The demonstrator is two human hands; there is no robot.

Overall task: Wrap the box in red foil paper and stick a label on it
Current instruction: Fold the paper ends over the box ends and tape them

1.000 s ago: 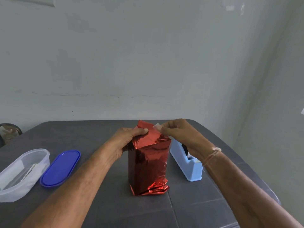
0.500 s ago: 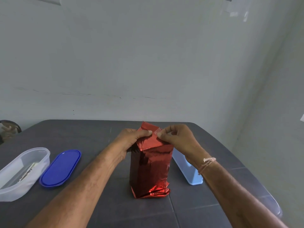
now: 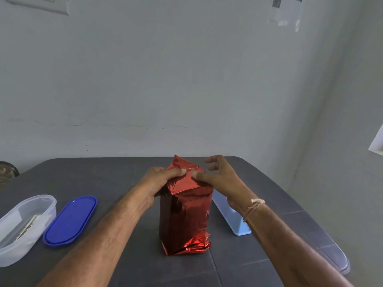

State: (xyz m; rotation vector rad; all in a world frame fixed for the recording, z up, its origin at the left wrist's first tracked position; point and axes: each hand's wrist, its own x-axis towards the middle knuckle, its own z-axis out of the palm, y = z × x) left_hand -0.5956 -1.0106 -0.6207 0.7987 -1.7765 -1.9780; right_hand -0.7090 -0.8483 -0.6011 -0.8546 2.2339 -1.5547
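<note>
One red foil-wrapped box (image 3: 184, 216), mid-table. Two hands: left hand (image 3: 159, 183), right hand (image 3: 221, 181). One clear oval container (image 3: 12, 255), near left. One blue oval lid (image 3: 70, 220) just right of it. One light-blue tape dispenser (image 3: 232, 216), right of box. One dark table (image 3: 83, 175).

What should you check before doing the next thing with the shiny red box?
1. The red box stands upright on the table: ok.
2. The left hand grips the top fold: ok.
3. The right hand presses its thumb on the fold: ok.
4. Fold taped flat: cannot tell.
5. The bottom foil is smooth: not ok, crumpled.
6. A label on the box: not ok, none on the sides shown.
</note>
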